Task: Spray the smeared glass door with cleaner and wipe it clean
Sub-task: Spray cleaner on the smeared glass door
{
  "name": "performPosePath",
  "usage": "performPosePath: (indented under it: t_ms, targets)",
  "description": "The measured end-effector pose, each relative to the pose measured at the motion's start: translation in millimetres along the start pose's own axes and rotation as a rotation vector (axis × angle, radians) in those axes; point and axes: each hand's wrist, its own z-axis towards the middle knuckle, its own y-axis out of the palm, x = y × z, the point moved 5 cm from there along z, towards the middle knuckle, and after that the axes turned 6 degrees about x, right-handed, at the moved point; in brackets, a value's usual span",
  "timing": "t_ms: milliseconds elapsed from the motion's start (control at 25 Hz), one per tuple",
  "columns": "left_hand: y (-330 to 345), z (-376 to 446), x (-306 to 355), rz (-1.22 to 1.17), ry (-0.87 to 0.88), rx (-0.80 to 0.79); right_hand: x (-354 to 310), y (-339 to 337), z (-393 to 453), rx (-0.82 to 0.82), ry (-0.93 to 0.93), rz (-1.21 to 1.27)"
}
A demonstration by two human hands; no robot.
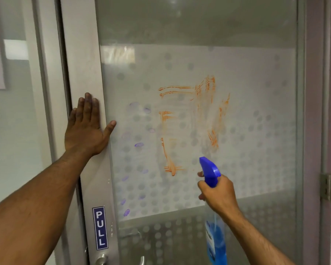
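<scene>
The glass door (246,92) fills the view, with a frosted dotted band across its middle. Orange smears (204,115) streak the centre of the glass, and small purple fingerprints (139,144) dot its left part. My left hand (86,125) lies flat and open on the door's pale metal frame (84,64), thumb reaching onto the glass. My right hand (217,194) grips a spray bottle (216,238) of blue cleaner by the neck; its blue nozzle (208,166) points up and left at the glass below the orange smears.
A blue "PULL" sign (100,227) sits on the frame above a round metal knob (101,260). A hinge (326,186) shows on the right jamb. A second glass panel (13,131) stands to the left of the frame.
</scene>
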Motion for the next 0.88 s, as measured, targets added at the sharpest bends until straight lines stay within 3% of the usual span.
performPosePath:
  t_ms: [160, 560, 720, 880]
  targets:
    - [2, -1, 1, 0.005, 0.003, -0.011, -8, 47, -28, -0.142, -0.051, -0.044]
    - [2, 0, 4, -0.005, 0.002, -0.039, -16, 99, -51, -0.290, -0.093, -0.062]
    - [3, 1, 3, -0.003, -0.002, -0.035, -45, 88, -14, -0.211, -0.070, -0.009]
    - [4, -1, 3, -0.010, -0.007, -0.027, -109, 74, 33, -0.132, -0.198, -0.059]
